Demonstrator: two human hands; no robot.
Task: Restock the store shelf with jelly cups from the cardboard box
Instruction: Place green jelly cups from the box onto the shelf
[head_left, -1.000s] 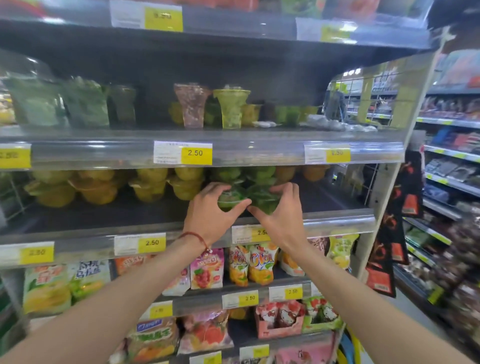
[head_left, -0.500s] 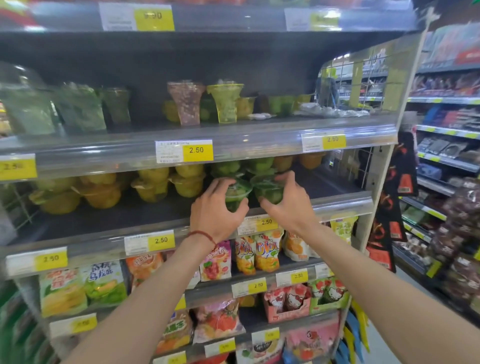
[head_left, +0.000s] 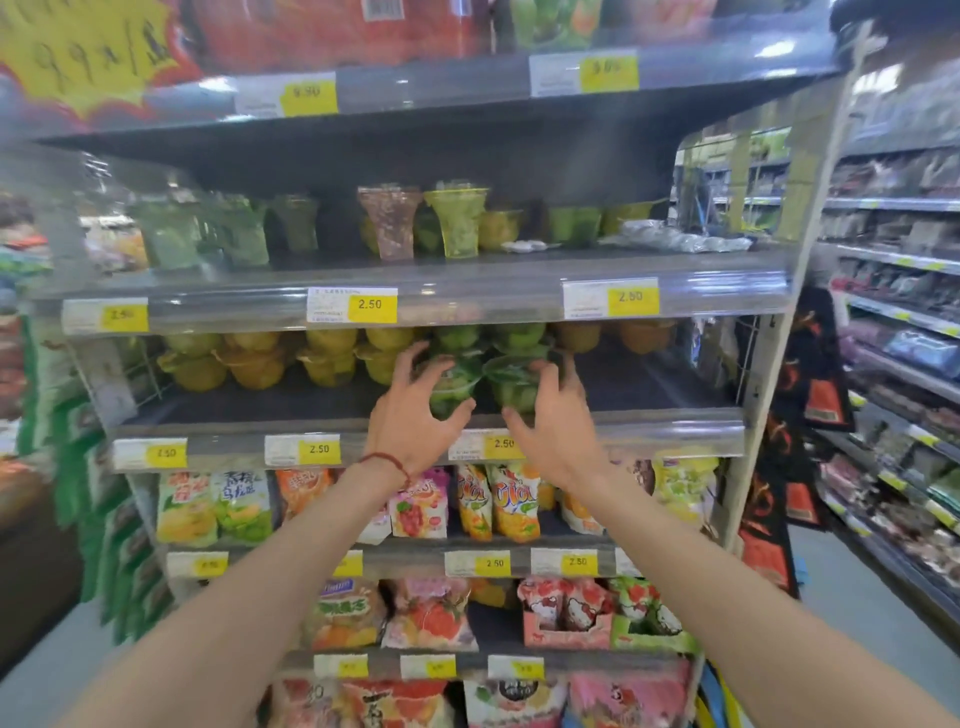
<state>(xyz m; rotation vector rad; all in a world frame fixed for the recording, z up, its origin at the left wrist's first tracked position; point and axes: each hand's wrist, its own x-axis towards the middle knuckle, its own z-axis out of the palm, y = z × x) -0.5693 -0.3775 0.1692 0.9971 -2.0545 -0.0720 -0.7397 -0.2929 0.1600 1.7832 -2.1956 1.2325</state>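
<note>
store aisle, tiered shelf (head_left: 597, 434) with yellow price tags (head_left: 370, 305). left hand (head_left: 413, 415) and right hand (head_left: 558, 423) each cup a green jelly cup (head_left: 452, 387), fingers spread. snack bags (head_left: 498, 501) below.

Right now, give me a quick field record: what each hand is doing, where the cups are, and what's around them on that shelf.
left hand: fingers spread around a green jelly cup
right hand: fingers around a second green jelly cup
cup position: side by side near the front of the shelf, at about its middle
behind them: more green cups
to their left: yellow cups
to their right: bare shelf floor, orange cups at the back
cardboard box: not in view
</note>
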